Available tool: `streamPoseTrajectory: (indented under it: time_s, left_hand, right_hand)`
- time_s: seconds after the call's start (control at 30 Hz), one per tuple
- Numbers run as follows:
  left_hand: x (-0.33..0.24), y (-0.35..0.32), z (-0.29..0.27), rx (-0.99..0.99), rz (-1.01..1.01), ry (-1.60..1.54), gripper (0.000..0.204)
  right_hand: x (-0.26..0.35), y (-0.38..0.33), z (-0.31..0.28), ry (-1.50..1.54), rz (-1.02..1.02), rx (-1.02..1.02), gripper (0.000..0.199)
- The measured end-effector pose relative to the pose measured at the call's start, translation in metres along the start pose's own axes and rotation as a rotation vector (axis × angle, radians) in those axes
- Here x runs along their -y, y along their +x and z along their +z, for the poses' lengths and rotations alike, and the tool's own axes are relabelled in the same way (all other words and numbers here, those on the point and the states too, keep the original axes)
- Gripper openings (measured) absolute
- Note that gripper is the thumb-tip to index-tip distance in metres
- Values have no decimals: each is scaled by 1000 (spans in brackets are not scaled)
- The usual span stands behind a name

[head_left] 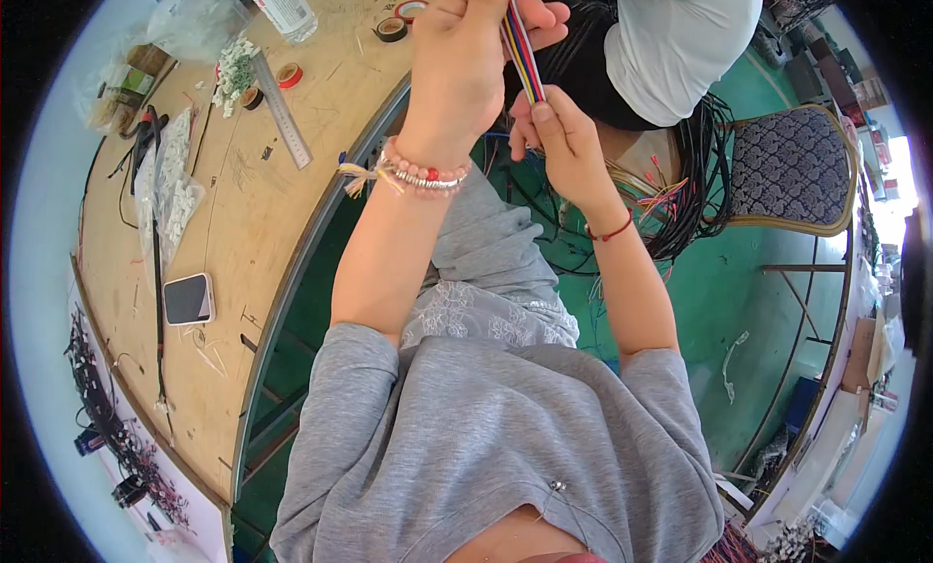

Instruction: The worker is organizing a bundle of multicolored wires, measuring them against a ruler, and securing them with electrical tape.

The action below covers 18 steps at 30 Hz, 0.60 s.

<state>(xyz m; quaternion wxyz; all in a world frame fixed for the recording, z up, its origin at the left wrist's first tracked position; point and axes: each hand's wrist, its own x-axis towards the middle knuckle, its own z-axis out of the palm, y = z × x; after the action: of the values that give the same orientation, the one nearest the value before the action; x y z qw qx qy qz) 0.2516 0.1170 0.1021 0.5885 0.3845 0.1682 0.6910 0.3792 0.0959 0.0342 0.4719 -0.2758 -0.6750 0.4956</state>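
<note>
A thin bundle of coloured wires (pixel 523 53), with red, yellow, blue and white strands, runs slanted between my hands near the top edge. My left hand (pixel 465 58), beaded bracelets at its wrist, is closed on the upper stretch of it; part of those fingers is cut off by the picture's edge. Lower down, my right hand (pixel 562 140) pinches the bundle between thumb and fingers, a red cord round the wrist. Black cables with stripped coloured ends (pixel 666 189) lie across a chair just beyond my right hand.
On the wooden table (pixel 243 189) at left lie a metal ruler (pixel 282 111), tape rolls (pixel 391 30), a phone (pixel 189 299), plastic bags (pixel 199 19) and a bottle (pixel 282 9). A person in a white shirt (pixel 680 48) sits close ahead. A patterned chair (pixel 792 170) stands at right.
</note>
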Motion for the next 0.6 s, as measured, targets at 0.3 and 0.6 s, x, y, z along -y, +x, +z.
streamPoseTrajectory:
  time_s: [0.3,0.6]
  left_hand:
    - [8,6,-16,-142,-22,-74,22]
    - [22,1,-29,-184,-46,42,22]
  right_hand:
    - [-31,-18,-1,177,119,60,26]
    - [-46,-23,1,172,234,64,24]
